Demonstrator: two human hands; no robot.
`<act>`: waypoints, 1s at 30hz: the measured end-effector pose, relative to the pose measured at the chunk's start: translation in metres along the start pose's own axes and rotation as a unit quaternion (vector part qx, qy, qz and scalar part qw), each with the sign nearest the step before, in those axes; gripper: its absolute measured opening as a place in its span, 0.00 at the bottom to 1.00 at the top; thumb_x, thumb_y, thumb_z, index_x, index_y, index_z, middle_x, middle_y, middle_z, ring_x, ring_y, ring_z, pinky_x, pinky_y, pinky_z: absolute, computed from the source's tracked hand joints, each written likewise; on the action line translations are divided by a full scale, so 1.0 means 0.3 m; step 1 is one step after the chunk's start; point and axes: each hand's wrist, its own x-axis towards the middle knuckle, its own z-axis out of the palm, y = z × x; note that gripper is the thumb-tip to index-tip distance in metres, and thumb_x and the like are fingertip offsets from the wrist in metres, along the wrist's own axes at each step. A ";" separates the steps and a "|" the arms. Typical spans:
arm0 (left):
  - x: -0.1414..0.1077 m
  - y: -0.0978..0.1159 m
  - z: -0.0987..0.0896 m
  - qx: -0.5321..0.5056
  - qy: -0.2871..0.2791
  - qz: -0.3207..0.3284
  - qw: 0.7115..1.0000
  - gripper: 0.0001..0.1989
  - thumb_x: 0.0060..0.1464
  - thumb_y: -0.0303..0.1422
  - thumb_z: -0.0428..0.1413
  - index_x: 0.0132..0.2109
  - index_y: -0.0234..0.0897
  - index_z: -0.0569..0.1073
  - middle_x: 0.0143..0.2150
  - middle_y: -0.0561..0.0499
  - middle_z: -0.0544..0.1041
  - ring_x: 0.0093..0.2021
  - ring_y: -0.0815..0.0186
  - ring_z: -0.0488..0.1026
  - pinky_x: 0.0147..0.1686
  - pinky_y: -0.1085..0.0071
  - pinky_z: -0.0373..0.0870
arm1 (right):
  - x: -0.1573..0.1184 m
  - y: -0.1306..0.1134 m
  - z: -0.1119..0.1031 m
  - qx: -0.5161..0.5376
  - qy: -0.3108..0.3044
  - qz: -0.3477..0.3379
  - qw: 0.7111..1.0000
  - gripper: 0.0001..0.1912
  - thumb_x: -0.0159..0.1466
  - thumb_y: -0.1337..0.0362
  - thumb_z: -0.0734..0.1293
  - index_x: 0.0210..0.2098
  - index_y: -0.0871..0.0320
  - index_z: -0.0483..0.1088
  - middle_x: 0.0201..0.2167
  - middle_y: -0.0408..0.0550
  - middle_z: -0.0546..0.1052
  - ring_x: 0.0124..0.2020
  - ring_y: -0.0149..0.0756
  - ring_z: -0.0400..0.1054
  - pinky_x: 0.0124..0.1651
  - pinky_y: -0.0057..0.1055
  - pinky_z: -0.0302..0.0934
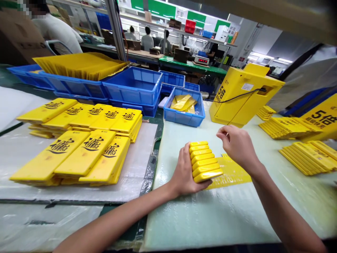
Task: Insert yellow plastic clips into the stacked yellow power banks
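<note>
My left hand point(183, 172) is wrapped around a stack of several flat yellow cases point(205, 161), holding it from the left side with its rounded ends facing right. Beneath and to the right of the stack, a yellow sheet with small printed or cut marks point(234, 171) lies on the pale mat. Above this sheet, my right hand point(238, 146) is raised and closed, thumb and fingertips pinched together. Whether something thin is between those fingers cannot be made out. The right hand is apart from the stack.
Yellow cases with black characters point(89, 144) are piled at left. Blue bins point(133, 86) stand behind them, one bearing yellow envelopes point(79, 66). A smaller blue bin point(184, 116) holds yellow pieces. A yellow machine point(237, 95) with a black cable stands behind my right hand. More cases point(308, 158) lie right.
</note>
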 end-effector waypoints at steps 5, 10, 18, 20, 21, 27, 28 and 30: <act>-0.003 0.001 0.000 0.014 0.000 -0.009 1.000 0.75 0.50 0.53 0.77 0.85 0.40 0.36 0.78 0.28 0.57 0.78 0.28 0.61 0.79 0.26 0.61 | -0.064 -0.035 0.027 0.163 -0.114 -0.143 0.970 0.08 0.74 0.61 0.75 0.41 0.59 0.83 0.40 0.46 0.82 0.37 0.29 0.73 0.43 0.27 0.61; -0.003 -0.004 0.002 0.028 -0.010 -0.011 0.999 0.77 0.50 0.53 0.78 0.84 0.41 0.31 0.78 0.27 0.55 0.79 0.26 0.59 0.79 0.24 0.60 | -0.057 -0.009 0.024 -0.006 -0.105 -0.128 0.986 0.08 0.75 0.67 0.70 0.40 0.61 0.81 0.41 0.50 0.81 0.38 0.32 0.71 0.43 0.29 0.54; -0.003 0.006 -0.004 0.025 -0.008 -0.012 1.000 0.73 0.54 0.56 0.76 0.84 0.41 0.33 0.79 0.26 0.55 0.81 0.27 0.57 0.80 0.25 0.58 | 0.062 0.004 0.039 0.153 -0.077 -0.149 0.974 0.09 0.74 0.63 0.71 0.40 0.61 0.82 0.41 0.50 0.82 0.37 0.30 0.72 0.42 0.26 0.62; -0.005 0.005 -0.004 0.016 -0.008 -0.018 1.000 0.73 0.54 0.56 0.75 0.84 0.40 0.34 0.79 0.26 0.55 0.81 0.28 0.58 0.80 0.26 0.60 | 0.054 -0.017 0.056 0.159 -0.138 -0.170 0.963 0.09 0.74 0.63 0.71 0.42 0.60 0.83 0.42 0.49 0.83 0.36 0.28 0.72 0.43 0.25 0.63; -0.006 0.003 -0.004 0.013 -0.008 -0.018 1.000 0.73 0.54 0.56 0.75 0.84 0.40 0.34 0.79 0.26 0.54 0.81 0.28 0.58 0.79 0.26 0.60 | 0.052 -0.018 0.061 0.137 -0.152 -0.175 0.963 0.08 0.74 0.65 0.71 0.42 0.61 0.84 0.43 0.49 0.83 0.37 0.28 0.72 0.45 0.25 0.63; -0.017 -0.018 0.004 0.026 -0.004 0.007 1.000 0.75 0.54 0.57 0.75 0.85 0.42 0.32 0.81 0.25 0.54 0.82 0.23 0.56 0.79 0.21 0.57 | 0.239 0.097 0.080 -0.082 -0.152 -0.095 0.980 0.09 0.71 0.71 0.71 0.37 0.63 0.85 0.39 0.54 0.84 0.39 0.35 0.75 0.44 0.28 0.58; -0.019 -0.023 0.005 0.027 -0.004 0.010 1.000 0.75 0.54 0.57 0.75 0.85 0.43 0.31 0.81 0.25 0.53 0.82 0.22 0.55 0.78 0.19 0.56 | 0.310 0.110 0.098 -0.082 -0.143 -0.093 0.982 0.09 0.72 0.70 0.71 0.39 0.63 0.86 0.39 0.54 0.85 0.40 0.35 0.76 0.45 0.28 0.60; -0.026 -0.035 0.006 0.026 -0.005 0.008 1.000 0.76 0.53 0.56 0.76 0.85 0.44 0.30 0.81 0.25 0.53 0.82 0.21 0.54 0.78 0.17 0.55 | 0.462 0.114 0.150 -0.076 -0.089 -0.096 0.988 0.12 0.77 0.67 0.69 0.46 0.66 0.86 0.45 0.57 0.86 0.46 0.36 0.78 0.51 0.28 0.64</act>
